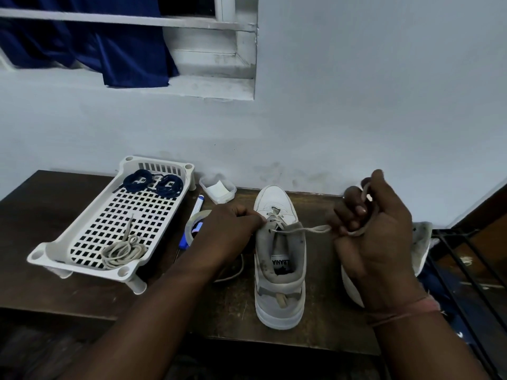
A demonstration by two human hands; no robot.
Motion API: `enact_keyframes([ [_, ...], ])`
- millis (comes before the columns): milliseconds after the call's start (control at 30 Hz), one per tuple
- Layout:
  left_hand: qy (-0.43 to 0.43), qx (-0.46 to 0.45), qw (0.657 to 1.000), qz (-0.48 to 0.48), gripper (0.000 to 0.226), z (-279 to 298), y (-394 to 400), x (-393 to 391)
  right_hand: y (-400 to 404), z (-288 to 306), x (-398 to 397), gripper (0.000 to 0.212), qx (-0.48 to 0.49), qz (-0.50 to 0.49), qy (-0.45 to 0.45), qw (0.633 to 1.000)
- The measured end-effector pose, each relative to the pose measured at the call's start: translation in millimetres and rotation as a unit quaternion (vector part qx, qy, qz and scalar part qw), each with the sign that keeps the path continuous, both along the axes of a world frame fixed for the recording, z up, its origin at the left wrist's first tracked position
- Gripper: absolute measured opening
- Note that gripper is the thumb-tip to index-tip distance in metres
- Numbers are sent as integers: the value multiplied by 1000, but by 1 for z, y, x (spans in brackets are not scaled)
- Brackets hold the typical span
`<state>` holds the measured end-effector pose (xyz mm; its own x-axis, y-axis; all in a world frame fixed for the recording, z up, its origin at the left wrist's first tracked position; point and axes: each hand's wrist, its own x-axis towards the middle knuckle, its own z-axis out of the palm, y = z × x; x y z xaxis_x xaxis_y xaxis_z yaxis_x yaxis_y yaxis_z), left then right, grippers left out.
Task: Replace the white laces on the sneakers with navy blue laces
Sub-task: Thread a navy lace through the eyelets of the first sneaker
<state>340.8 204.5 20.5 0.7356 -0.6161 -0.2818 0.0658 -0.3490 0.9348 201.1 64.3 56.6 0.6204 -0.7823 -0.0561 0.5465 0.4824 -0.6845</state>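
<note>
Tape roll (196, 223) beside marker (198, 206); clear tub (218, 189) behind.

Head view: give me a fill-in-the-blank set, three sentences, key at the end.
1. The right hand grips the ____ lace pulled sideways from the sneaker.
2. The navy laces lie in the white ____.
3. The left hand rests on the sneaker's ____ side.

Missing words: white; tray; left
</note>
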Motion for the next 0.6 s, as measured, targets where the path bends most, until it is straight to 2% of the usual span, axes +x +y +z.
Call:
enact_keyframes([
  [67, -3, 4, 1000, 4, 12, 0, 0, 0, -2, -1, -3, 29, -90, -44, 55, 993],
  [100, -5, 4, 1000, 4, 12, 1, 0, 0, -1, -1, -5, 23, -169, -77, 111, 976],
  [167, -10, 4, 1000, 0, 12, 0, 0, 0, 6, -5, -3, 15, -347, -115, 233, 901],
  [267, -24, 5, 1000, 1, 13, -3, -1, -1, 19, -21, 3, 35, -485, -89, 368, 788],
  [333, -52, 7, 999, 5, 13, -4, -4, -3, 21, -32, 5, 52, -506, -52, 445, 737],
  [400, -89, 8, 996, 12, 11, -5, -7, -9, 19, -38, 7, 58, -507, 4, 502, 700],
  [500, -135, 20, 991, 13, 15, -6, -14, -17, 18, -41, 8, 44, -530, 42, 545, 649],
  [533, -146, 31, 989, 8, 17, -7, -15, -19, 17, -42, 8, 34, -533, 39, 547, 644],
  [600, -165, 56, 985, -3, 19, -12, -17, -20, 18, -43, 10, 14, -536, 22, 528, 658],
])
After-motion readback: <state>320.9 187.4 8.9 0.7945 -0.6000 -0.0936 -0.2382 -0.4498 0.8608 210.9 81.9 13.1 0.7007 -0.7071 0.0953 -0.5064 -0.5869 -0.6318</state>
